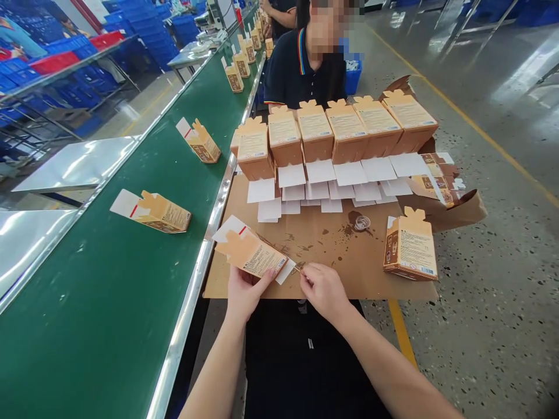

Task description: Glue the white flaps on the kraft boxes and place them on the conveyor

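My left hand (247, 291) is wrapped around a tan and brown printed cardboard box (257, 253), tilted, with its notched flaps and a white flap pointing up and left. At the box's near right end a white flap (286, 272) sticks out. My right hand (321, 285) is closed in a pinch on a thin stick (297, 268), whose tip is at or very near that white flap; I cannot tell whether it touches. A small clear dish (362, 223) stands on the brown cardboard sheet (314, 244), with dark wet spots around it.
Rows of stacked boxes (317, 131) with white flaps hanging out stand at the back. A single box (410, 247) is on the right. The green conveyor belt (131, 279) with its metal edge runs along the left, carrying several boxes. Across the table sits a person (286, 73).
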`<state>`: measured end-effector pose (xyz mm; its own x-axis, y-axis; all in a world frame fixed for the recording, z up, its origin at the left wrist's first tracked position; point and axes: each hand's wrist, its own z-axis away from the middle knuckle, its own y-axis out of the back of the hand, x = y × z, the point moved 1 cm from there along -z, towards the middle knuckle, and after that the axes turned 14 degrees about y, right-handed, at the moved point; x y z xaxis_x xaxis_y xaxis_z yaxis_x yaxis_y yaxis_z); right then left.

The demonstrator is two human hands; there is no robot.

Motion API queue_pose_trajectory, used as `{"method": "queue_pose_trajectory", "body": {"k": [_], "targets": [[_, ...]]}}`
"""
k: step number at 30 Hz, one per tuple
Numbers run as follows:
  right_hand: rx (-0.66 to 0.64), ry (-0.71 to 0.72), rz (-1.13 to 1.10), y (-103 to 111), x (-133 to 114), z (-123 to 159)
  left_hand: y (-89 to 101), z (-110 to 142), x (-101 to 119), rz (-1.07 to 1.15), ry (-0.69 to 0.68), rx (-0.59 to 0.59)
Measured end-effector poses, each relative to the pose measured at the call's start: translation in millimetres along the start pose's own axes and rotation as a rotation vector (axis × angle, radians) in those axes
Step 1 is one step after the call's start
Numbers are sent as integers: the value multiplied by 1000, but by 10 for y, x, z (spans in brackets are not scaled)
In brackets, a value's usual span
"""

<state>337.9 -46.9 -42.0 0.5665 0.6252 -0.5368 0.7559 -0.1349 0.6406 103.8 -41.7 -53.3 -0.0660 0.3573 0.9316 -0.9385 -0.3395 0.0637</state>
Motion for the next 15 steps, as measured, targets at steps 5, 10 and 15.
{"method": "queue_pose_trajectory", "body": {"k": [5,10,15], "targets": [[87,-72,-3,350,-23,134,-42,149,50,-227,-112,38],[178,-191,-28,657,-147,366,-50,236,58,-465,-177,94],[166,-193,-84,572,-213,394,-137,162,0,-427,-159,94]]}}
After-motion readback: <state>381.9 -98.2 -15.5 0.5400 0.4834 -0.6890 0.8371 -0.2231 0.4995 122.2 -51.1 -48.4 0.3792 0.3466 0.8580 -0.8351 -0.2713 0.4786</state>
